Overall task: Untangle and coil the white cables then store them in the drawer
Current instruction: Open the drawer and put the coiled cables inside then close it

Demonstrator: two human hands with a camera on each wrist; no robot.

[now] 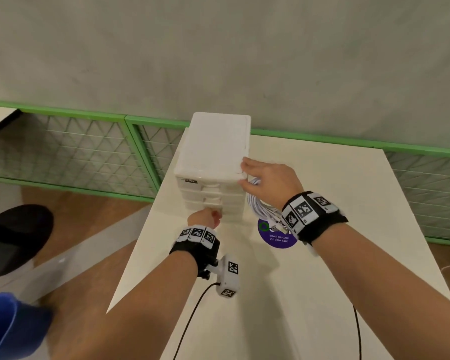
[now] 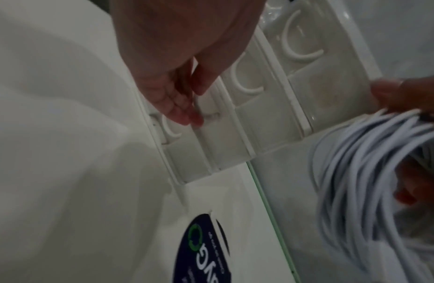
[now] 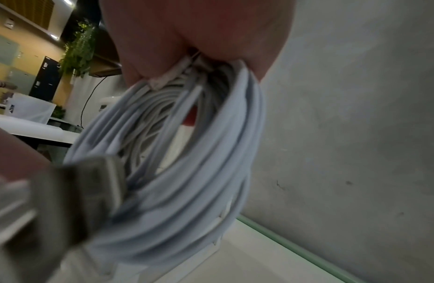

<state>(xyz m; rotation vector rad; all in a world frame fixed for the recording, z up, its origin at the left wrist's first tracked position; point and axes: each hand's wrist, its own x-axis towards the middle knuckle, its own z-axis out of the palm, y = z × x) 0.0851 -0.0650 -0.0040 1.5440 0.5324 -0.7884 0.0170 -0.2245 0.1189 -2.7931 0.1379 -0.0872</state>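
A white drawer unit [image 1: 213,152] stands on the cream table [image 1: 322,255], all its drawers pushed in. My left hand [image 1: 216,213] is low at its front, fingertips [image 2: 184,114] hooked into the curved handle recess of a lower drawer [image 2: 206,137], thumb apart above. My right hand [image 1: 244,175] grips a coil of white cables [image 1: 260,206] [image 2: 364,172] [image 3: 187,153], which hangs beside the unit's right side. Thumb and a fingertip [image 2: 385,90] of that hand rest against the unit's top right corner. A metal USB plug [image 3: 85,201] dangles from the coil.
A round purple sticker [image 1: 277,239] lies on the table just right of the unit. The table's left edge [image 1: 146,242] runs close to my left arm. A green mesh rail [image 1: 76,152] backs the table; a black chair [image 1: 16,237] stands on the floor at left.
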